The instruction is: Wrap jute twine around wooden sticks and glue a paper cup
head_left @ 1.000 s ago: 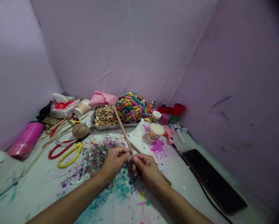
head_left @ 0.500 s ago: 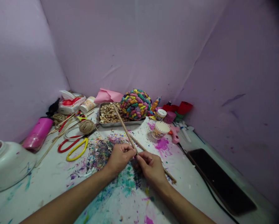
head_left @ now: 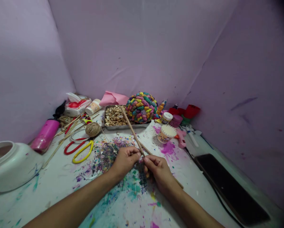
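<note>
A thin brown stick (head_left: pixel 130 127) slants up from my hands toward the tray at the back. My left hand (head_left: pixel 126 160) pinches it near its lower end between thumb and fingers. My right hand (head_left: pixel 159 171) is closed on the same end, its thumb and fingertips almost touching the left ones. Another stick (head_left: pixel 146 148) runs behind and under my right hand, and its far end shows beyond the wrist. Ahead of the hands, a metal tray (head_left: pixel 118 127) holds broken nut shells (head_left: pixel 114 115) and a ball covered in multicoloured shells (head_left: pixel 142 107).
On the left are scissors (head_left: pixel 83 152) with red and yellow handles, a twine ball (head_left: pixel 93 129), a pink bottle (head_left: pixel 46 134) and a white jar (head_left: pixel 16 167). Rightward stand a paper cup (head_left: pixel 166 133), a pink glue gun (head_left: pixel 181 139) and a dark phone (head_left: pixel 229 186).
The whole scene has shifted slightly right in view. Both hands still hold the stick's lower end, with only slight movement of the fingers.
</note>
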### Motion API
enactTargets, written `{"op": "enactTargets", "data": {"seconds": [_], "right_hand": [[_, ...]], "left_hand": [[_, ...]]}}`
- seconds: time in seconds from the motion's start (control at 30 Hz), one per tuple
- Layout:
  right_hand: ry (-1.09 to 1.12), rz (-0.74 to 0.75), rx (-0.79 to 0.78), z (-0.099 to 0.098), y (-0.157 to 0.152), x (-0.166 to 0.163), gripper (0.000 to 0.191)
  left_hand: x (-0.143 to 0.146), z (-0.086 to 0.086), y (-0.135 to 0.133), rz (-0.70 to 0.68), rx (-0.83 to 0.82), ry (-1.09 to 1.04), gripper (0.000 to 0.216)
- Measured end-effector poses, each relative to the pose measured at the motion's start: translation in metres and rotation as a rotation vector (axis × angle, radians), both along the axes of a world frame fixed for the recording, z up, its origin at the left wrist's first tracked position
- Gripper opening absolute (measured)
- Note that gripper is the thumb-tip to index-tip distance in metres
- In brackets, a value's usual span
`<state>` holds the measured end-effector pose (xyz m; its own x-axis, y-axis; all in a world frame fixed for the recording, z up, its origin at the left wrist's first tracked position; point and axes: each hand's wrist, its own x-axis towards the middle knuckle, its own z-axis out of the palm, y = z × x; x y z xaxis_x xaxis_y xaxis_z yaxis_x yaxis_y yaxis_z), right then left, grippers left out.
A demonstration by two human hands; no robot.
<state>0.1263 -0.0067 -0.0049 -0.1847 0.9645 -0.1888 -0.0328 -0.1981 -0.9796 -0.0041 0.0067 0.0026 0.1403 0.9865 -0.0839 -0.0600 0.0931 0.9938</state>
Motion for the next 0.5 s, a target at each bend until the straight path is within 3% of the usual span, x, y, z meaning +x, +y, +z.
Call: {"op": "enactTargets", "data": {"seconds": [0.37, 0.5], "right_hand": [[-0.166, -0.108, 0.091, -0.0022, -0.0042, -0.0050, 0.024], [-0.068, -0.003, 0.002, 0.0025, -0.0037, -0.0030, 0.032]], "left_hand": [[0.0009, 0.0040, 0.0010, 0.072, -0.001, 0.007, 0.018], [-0.0010, 0.0050, -0.0001, 0.071, -0.011, 0.010, 0.017]]}}
